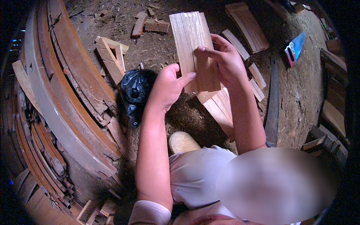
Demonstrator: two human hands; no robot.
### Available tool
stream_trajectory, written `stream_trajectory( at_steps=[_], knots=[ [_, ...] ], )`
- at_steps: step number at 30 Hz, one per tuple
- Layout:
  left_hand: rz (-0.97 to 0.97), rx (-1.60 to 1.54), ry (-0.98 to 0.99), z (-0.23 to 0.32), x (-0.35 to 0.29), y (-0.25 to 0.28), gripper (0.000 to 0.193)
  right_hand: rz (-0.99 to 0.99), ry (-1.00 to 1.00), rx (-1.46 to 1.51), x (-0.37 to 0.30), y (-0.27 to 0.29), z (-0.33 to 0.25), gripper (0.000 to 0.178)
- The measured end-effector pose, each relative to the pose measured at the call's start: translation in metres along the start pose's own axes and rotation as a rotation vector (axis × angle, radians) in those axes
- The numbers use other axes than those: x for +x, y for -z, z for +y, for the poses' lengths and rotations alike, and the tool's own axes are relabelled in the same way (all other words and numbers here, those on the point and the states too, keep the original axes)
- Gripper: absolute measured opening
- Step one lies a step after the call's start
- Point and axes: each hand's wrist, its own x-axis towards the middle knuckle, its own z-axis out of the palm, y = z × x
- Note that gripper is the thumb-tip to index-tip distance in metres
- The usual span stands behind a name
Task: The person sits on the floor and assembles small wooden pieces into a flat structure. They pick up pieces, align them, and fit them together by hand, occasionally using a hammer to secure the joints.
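Both my hands hold up a piece of light wooden board, which looks made of narrow strips lying side by side. My left hand grips its lower left edge, thumb on the front face and fingers behind. At the right edge, higher up, my right hand closes on it with the thumb pressed across the front. Below the board, partly hidden by my right forearm, a wider light plank piece lies on the ground. Close to my left wrist sits a black plastic bag.
Long planks are stacked along the left. A triangular wooden frame and small brown blocks lie ahead. To the right are a wide board, thin offcuts, a dark strip and a handsaw with a blue blade.
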Motion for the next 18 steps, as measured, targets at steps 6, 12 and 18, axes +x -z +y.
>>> stream_trajectory(
  at_steps=[6, 12, 18],
  knots=[
    [0.014, 0.022, 0.022, 0.0041, -0.0008, -0.0026, 0.030, 0.018, 0.047, -0.070, 0.0007, 0.0008, 0.0017, 0.052],
    [-0.001, 0.022, 0.025, 0.0043, -0.0006, -0.0050, 0.030, 0.004, 0.043, -0.059, 0.0001, 0.0031, 0.0005, 0.055],
    [-0.006, 0.035, 0.016, 0.0021, -0.0001, -0.0031, 0.030, 0.035, 0.033, -0.112, 0.0018, 0.0063, 0.0061, 0.057]
  ],
)
